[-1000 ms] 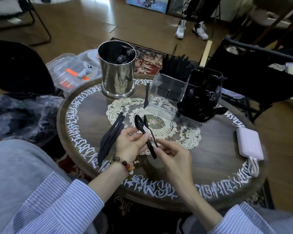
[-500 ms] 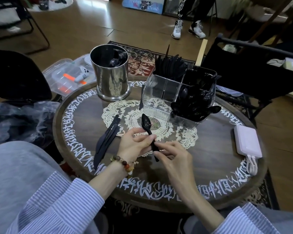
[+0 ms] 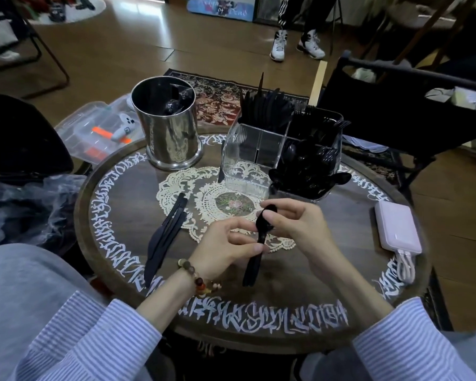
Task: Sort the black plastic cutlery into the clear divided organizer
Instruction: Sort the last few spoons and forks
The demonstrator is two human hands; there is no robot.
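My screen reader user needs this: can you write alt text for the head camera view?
Two hands, left hand and right hand, hold black spoons above a round table. Behind them stands a clear organizer holding black cutlery, beside a metal cup; black knives lie at left.

The person wears a blue-and-white pinstriped shirt with long sleeves (image 3: 94, 334), grey trousers (image 3: 17, 284), and a beaded bracelet (image 3: 195, 279) on the left wrist.
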